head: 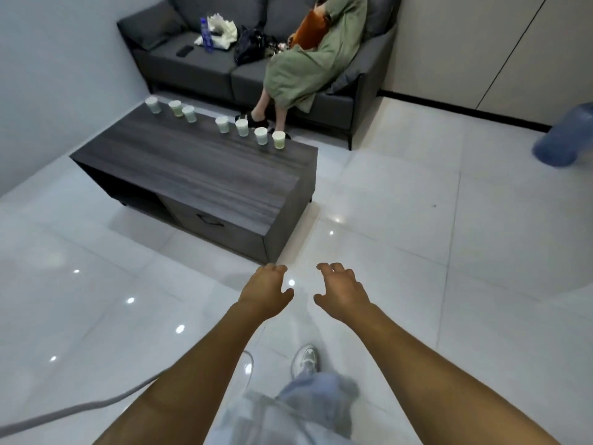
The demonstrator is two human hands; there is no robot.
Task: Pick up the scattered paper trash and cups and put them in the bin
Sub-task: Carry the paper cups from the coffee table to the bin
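Cups (222,124), seven of them, stand upright in a loose row along the far edge of the dark wooden coffee table (205,175), well apart from us. We hold our left hand (266,289) and right hand (341,289) out over the glossy tiled floor (417,236), near each other, fingers loosely spread and gripping nothing. Beyond the table a person in green sits on the grey sofa (199,56); a blue water jug (564,136) stands at right

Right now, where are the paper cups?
In the head view, seven paper cups stand in a loose row along the far edge of the dark coffee table, upper left, nearest the grey sofa.
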